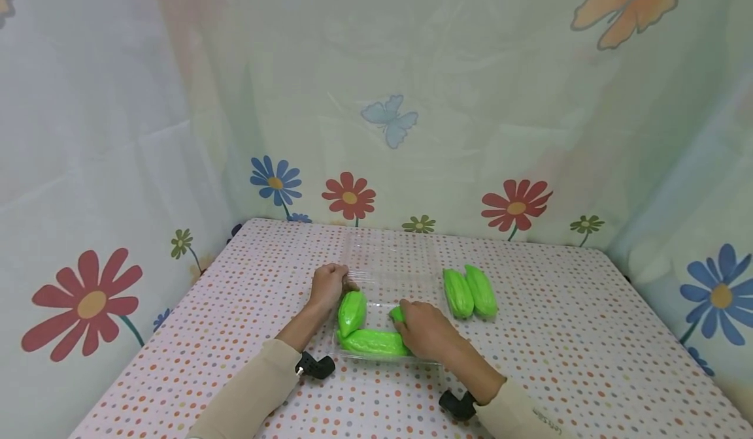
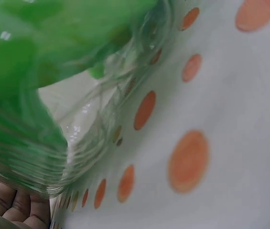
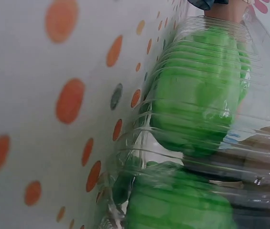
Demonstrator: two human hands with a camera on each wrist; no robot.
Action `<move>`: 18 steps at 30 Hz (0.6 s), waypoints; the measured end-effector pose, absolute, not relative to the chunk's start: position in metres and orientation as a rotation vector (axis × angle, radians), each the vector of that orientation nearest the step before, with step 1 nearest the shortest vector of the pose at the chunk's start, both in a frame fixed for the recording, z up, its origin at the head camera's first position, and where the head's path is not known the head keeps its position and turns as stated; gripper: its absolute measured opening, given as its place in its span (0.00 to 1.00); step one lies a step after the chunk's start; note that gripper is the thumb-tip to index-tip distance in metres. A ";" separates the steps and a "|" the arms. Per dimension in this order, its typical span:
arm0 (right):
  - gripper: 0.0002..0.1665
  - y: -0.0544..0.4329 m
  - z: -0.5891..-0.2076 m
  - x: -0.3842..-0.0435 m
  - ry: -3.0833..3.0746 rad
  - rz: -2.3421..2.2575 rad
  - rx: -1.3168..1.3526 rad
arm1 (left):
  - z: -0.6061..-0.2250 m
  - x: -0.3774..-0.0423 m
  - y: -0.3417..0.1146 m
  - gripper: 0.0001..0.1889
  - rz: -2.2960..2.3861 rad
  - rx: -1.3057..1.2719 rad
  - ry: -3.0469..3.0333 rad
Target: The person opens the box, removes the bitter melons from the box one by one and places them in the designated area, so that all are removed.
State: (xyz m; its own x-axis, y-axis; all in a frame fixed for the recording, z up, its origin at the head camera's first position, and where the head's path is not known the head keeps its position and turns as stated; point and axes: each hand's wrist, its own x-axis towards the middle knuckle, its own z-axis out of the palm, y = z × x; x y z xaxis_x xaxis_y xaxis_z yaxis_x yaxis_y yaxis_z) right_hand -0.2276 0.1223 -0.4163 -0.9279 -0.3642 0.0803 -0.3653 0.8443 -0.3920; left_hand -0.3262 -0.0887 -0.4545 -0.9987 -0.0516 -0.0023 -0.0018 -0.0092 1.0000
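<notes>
A clear plastic clamshell container [image 1: 388, 359] lies on the table with its lid [image 1: 391, 251] folded back behind it. Inside, one shiny bright green gourd-shaped piece [image 1: 351, 313] stands along the left wall and another green piece [image 1: 373, 343] lies along the front. At the container's back left corner, my left hand [image 1: 327, 286] grips the edge; its curled fingers [image 2: 17, 205] show against the ribbed wall in the left wrist view. My right hand [image 1: 428, 329] reaches inside on the right and holds a green piece [image 1: 397, 314], mostly hidden by the hand.
Two more green pieces [image 1: 470, 293] lie side by side on the table, right of the container. A dotted cloth covers the table [image 1: 559, 334]. Curtains [image 1: 376, 66] with flowers and butterflies hang behind and at both sides.
</notes>
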 end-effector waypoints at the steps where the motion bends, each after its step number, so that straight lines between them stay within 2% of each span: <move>1: 0.17 0.123 -0.416 -0.227 -3.010 0.639 0.602 | -0.455 -0.327 -0.089 0.14 -2.205 0.063 -2.185; 6: 0.22 0.123 -0.418 -0.227 -2.987 0.622 0.606 | -0.455 -0.327 -0.089 0.14 -2.206 0.061 -2.184; 18: 0.19 0.122 -0.421 -0.229 -2.941 0.661 0.563 | -0.455 -0.327 -0.089 0.14 -2.207 0.093 -2.196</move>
State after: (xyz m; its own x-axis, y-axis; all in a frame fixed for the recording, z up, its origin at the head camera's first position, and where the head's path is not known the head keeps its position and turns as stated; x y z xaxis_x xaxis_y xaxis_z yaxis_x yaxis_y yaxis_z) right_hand -0.2292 0.1218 -0.4207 -0.9299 -0.3355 0.1507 -0.3677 0.8400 -0.3990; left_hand -0.3272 -0.0892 -0.4549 -0.9979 -0.0611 -0.0231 -0.0228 -0.0057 0.9997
